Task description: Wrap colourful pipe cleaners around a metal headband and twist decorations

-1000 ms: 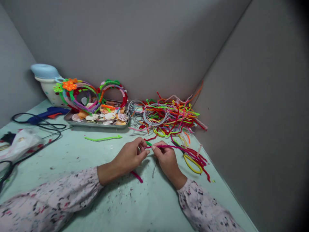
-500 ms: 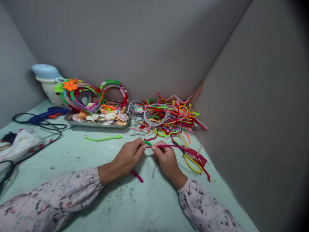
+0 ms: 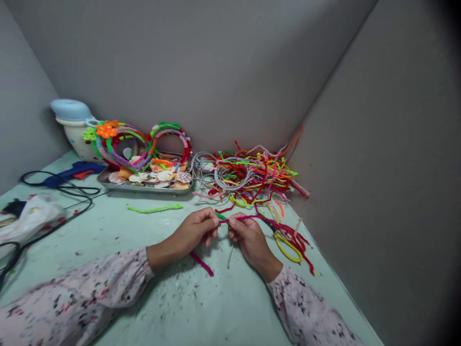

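My left hand [image 3: 198, 228] is closed in a pinch around a green-wrapped piece [image 3: 221, 216] and a magenta pipe cleaner [image 3: 248, 217]. My right hand [image 3: 249, 239] pinches the same magenta pipe cleaner a short way to the right, and its free length runs off towards the scissors. Below my left hand a magenta end [image 3: 202, 264] sticks out; whether it belongs to the same strand is hidden. A thin grey wire [image 3: 230, 256] hangs under my right hand, its upper part covered by the fingers.
A metal tray [image 3: 151, 189] of shells stands at the back, with colourful headbands [image 3: 124, 144] on it. Right of it lie a pipe cleaner heap [image 3: 266, 168] and yellow-handled scissors [image 3: 288, 248]. A green pipe cleaner [image 3: 154, 209], blue glue gun [image 3: 74, 172] and lidded cup [image 3: 77, 129] are left.
My right fingers have shifted slightly right, off the green piece and along the magenta pipe cleaner. The gap between my hands is a little wider, and less green shows.
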